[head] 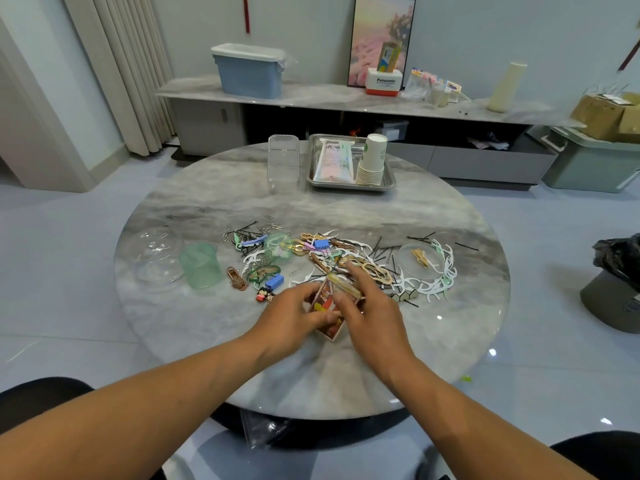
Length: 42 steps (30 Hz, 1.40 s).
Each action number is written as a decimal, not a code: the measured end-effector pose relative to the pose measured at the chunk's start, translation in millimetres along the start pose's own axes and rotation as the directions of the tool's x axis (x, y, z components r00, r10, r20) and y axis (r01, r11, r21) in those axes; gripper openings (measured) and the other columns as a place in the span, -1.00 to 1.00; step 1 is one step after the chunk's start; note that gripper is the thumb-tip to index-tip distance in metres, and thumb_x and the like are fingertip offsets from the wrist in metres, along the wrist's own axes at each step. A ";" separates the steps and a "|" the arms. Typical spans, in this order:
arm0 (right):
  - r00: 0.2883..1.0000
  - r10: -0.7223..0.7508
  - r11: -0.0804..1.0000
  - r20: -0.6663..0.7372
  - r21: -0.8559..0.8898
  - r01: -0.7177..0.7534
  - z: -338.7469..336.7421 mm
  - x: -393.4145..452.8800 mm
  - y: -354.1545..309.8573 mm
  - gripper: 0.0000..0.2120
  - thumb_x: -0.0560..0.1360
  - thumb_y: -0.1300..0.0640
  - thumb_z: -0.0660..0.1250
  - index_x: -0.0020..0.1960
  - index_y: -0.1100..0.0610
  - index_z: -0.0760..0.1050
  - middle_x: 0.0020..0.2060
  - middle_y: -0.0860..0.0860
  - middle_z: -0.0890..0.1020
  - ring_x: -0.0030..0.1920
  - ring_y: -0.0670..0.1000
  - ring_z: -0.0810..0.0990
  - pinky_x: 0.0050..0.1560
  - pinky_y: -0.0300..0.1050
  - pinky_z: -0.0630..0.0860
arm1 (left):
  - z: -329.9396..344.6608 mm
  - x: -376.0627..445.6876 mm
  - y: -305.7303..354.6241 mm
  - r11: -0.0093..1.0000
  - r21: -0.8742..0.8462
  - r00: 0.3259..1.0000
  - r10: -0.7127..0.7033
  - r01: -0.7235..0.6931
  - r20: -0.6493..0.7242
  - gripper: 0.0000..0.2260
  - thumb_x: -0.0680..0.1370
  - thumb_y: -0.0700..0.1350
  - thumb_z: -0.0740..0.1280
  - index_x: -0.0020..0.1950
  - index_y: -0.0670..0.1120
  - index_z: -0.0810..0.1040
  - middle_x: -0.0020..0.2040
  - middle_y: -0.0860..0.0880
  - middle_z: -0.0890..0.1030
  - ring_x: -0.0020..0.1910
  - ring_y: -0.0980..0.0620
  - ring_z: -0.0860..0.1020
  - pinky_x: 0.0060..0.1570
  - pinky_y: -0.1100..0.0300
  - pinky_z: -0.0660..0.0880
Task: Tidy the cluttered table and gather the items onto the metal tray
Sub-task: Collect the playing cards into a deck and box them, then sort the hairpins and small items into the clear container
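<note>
Both hands meet over a small packet (pixel 327 308) at the near side of the round marble table (pixel 214 195), well in front of the metal tray (pixel 389 183). The left hand (pixel 291 320) has its grip curled around the packet, thumb across its face; the right hand (pixel 372 313) has its grip pinched on the packet's top edge, forefinger stretched out. Between packet and tray lies a heap of clips, hairpins and floss picks (pixel 332 256). The tray, at the table's far edge, carries a stack of paper cups (pixel 372 161) and a flat pouch (pixel 332 162). A green cup (pixel 201 265) stands left of the heap
</note>
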State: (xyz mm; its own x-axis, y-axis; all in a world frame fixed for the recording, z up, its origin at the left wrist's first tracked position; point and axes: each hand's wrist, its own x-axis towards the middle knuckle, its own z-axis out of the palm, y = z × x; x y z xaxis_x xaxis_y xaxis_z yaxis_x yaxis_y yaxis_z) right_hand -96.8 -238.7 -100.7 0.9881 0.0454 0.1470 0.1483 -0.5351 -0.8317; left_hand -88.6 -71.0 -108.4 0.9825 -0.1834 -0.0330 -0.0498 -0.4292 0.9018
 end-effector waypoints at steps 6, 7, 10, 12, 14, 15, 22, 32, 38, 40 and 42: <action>0.992 -0.033 0.993 0.124 0.113 0.019 -11.7 41.4 -26.7 -0.69 0.47 0.03 0.51 0.21 -0.10 0.63 -0.05 -0.14 0.73 -0.02 -0.13 0.68 0.10 0.03 0.61 | -44.7 19.6 24.0 0.998 0.047 0.996 0.048 -0.044 -0.070 -0.71 0.47 -0.21 0.54 0.10 0.13 0.72 -0.04 0.18 0.70 0.00 0.15 0.65 0.08 0.11 0.56; 0.987 -0.045 0.995 0.153 0.092 0.032 -10.7 46.7 -32.4 -0.77 0.45 0.03 0.52 0.11 -0.10 0.66 -0.12 -0.15 0.73 -0.09 -0.12 0.68 0.03 0.01 0.61 | -53.3 21.2 26.6 0.997 0.063 0.996 0.050 -0.045 -0.071 -0.70 0.46 -0.22 0.53 0.10 0.13 0.72 -0.07 0.21 0.69 -0.03 0.16 0.65 0.05 0.12 0.57; 0.988 -0.019 0.995 0.154 0.098 0.004 -4.3 59.3 -41.4 -0.85 0.44 0.03 0.54 -0.02 -0.02 0.63 -0.19 -0.07 0.72 -0.15 -0.04 0.70 -0.08 0.01 0.62 | -72.4 24.5 30.4 0.995 0.094 0.988 0.051 -0.038 -0.143 -0.64 0.47 -0.19 0.54 0.20 0.14 0.66 0.01 0.18 0.66 -0.20 0.29 0.60 -0.13 0.35 0.51; 0.994 0.049 0.986 0.094 0.156 -0.063 -0.2 67.6 -44.1 -0.83 0.46 0.05 0.55 -0.02 0.02 0.59 -0.19 -0.02 0.73 -0.18 -0.02 0.72 -0.11 -0.01 0.65 | -81.7 26.0 30.8 0.994 0.102 0.971 0.071 -0.049 -0.228 -0.58 0.51 -0.10 0.51 0.32 0.20 0.55 0.10 0.18 0.58 -0.32 0.29 0.51 -0.30 0.41 0.46; 0.987 0.157 0.937 0.032 0.312 -0.159 3.5 82.8 -46.5 -0.76 0.47 0.12 0.55 0.04 0.09 0.53 -0.17 0.04 0.74 -0.26 -0.06 0.73 -0.26 -0.14 0.65 | -93.7 29.2 25.6 0.995 0.085 0.952 0.067 -0.043 -0.298 -0.57 0.55 -0.04 0.47 0.38 0.22 0.49 0.14 0.21 0.53 -0.24 0.23 0.52 -0.35 0.36 0.48; 0.975 0.222 0.898 0.004 0.389 -0.206 2.5 89.7 -46.1 -0.74 0.49 0.17 0.54 0.09 0.12 0.51 -0.17 0.08 0.73 -0.32 -0.08 0.72 -0.37 -0.20 0.60 | -96.4 29.2 22.5 0.997 0.070 0.945 0.047 -0.026 -0.323 -0.59 0.57 -0.04 0.45 0.39 0.21 0.49 0.13 0.21 0.53 -0.17 0.20 0.54 -0.38 0.34 0.47; 0.886 0.464 0.779 0.011 0.471 -0.414 3.6 175.5 -33.8 -0.76 0.65 0.28 0.26 0.29 0.07 0.43 -0.01 0.13 0.62 -0.22 0.03 0.65 -0.47 -0.23 0.54 | -93.6 70.0 -0.3 0.999 0.037 0.942 -0.019 0.033 -0.334 -0.62 0.63 -0.17 0.35 0.43 0.06 0.49 0.19 0.10 0.57 0.11 0.24 0.53 0.03 0.42 0.44; 0.686 0.728 0.550 -0.012 0.607 -0.573 -13.3 256.1 10.7 -0.88 0.57 0.22 0.32 -0.04 0.29 0.54 -0.33 0.15 0.53 -0.49 -0.04 0.33 -0.62 -0.30 0.26 | -60.2 180.9 8.7 0.971 0.240 0.992 0.012 0.018 -0.124 -0.50 0.67 -0.12 0.23 0.59 0.13 0.24 0.49 0.12 0.37 0.20 0.00 0.60 0.09 0.20 0.53; 0.686 0.725 0.613 -0.061 0.512 -0.602 -29.5 287.6 43.6 -0.83 0.59 0.21 0.27 0.10 0.25 0.58 -0.34 0.11 0.53 -0.46 -0.03 0.36 -0.52 -0.22 0.23 | -52.5 243.2 8.6 0.906 0.424 1.000 -0.019 0.014 0.008 -0.48 0.66 -0.14 0.23 0.62 0.03 0.20 0.60 0.01 0.25 0.54 -0.03 0.27 0.48 0.08 0.27; 0.726 0.688 0.670 -0.006 0.390 -0.632 -29.9 293.7 51.4 -0.82 0.61 0.23 0.29 0.18 0.16 0.58 -0.30 0.09 0.56 -0.45 -0.05 0.39 -0.53 -0.22 0.25 | -51.2 256.7 4.2 0.886 0.463 0.998 -0.047 0.024 0.039 -0.47 0.65 -0.16 0.22 0.62 0.02 0.21 0.60 -0.01 0.25 0.54 -0.03 0.27 0.49 0.05 0.28; 0.774 0.632 0.721 0.045 0.331 -0.608 -28.0 299.3 59.3 -0.80 0.63 0.25 0.29 0.22 0.09 0.56 -0.20 0.08 0.62 -0.50 -0.10 0.47 -0.57 -0.22 0.29 | -50.8 266.1 -2.6 0.872 0.486 0.995 -0.090 0.057 0.044 -0.46 0.63 -0.21 0.21 0.62 -0.01 0.21 0.60 -0.03 0.26 0.55 -0.05 0.27 0.50 0.04 0.27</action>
State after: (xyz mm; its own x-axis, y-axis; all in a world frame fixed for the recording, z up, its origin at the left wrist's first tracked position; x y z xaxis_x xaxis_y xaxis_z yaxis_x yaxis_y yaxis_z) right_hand 206.6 -280.5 -91.0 0.8602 -0.2645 -0.4360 -0.4806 -0.1344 -0.8666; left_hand 182.2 -73.7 -97.6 0.9740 -0.1833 -0.1329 -0.0747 -0.8143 0.5756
